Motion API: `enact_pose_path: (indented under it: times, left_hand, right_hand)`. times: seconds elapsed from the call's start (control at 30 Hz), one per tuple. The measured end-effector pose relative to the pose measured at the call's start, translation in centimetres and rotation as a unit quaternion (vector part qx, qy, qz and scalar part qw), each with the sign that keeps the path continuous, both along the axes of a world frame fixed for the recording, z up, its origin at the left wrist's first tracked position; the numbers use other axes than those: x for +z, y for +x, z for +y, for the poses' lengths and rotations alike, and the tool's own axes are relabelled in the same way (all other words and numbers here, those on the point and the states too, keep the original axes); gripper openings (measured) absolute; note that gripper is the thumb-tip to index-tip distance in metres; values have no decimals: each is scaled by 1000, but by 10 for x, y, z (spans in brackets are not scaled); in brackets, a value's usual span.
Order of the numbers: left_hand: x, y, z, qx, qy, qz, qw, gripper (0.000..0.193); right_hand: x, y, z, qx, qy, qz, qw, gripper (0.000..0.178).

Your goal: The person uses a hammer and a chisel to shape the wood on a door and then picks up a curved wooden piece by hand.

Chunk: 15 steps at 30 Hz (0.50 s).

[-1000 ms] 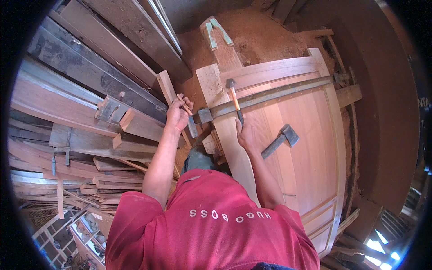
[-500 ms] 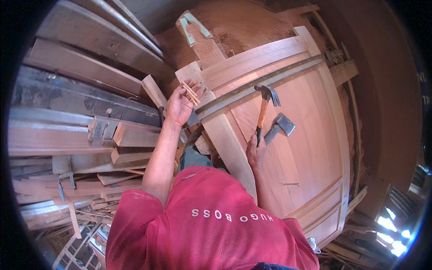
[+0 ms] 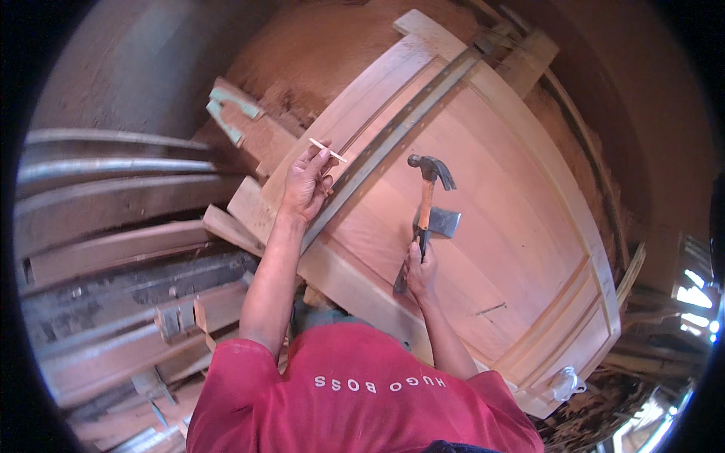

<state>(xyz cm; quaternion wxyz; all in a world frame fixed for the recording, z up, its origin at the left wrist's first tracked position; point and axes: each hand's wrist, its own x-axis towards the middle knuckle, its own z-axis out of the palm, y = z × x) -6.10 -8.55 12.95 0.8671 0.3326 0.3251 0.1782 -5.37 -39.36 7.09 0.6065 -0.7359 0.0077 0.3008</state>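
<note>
In my left hand (image 3: 306,181), one pale thin wooden peg (image 3: 327,149) is pinched between the fingertips, with what look like more pegs partly hidden against the palm. That hand hovers near a long metal bar clamp (image 3: 400,124) lying across a wooden door (image 3: 521,204). My right hand (image 3: 420,273) grips a claw hammer (image 3: 427,192) low on its handle, head pointing away from me. Beneath the hammer, a hatchet (image 3: 441,223) rests on the door panel, its handle partly covered by my hand. A thin dark object (image 3: 492,309) lies on the panel to the right.
Stacked boards and beams (image 3: 113,257) fill the left side. A board with pale green pieces (image 3: 236,109) sits beyond the door on sawdust (image 3: 325,60). A wooden block (image 3: 527,64) is by the clamp's far end. Clear plastic (image 3: 566,383) lies at the door's near right corner.
My view has turned, so the door appears rotated. My left hand now holds a single peg out at its fingertips and is over the door's edge. The hammer stays in my right hand.
</note>
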Motion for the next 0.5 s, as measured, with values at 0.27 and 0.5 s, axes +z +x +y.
enact_pose_path:
  times: [0.27,0.5]
  left_hand:
    - [-90,212,38,-1,425,148,893,22]
    - [-135,389,69,-14,602,88,793,30]
  right_hand:
    - [0,108,4,-64,-53,-76,994,33]
    - [-7,188,31,-83,-69,-83,991,33]
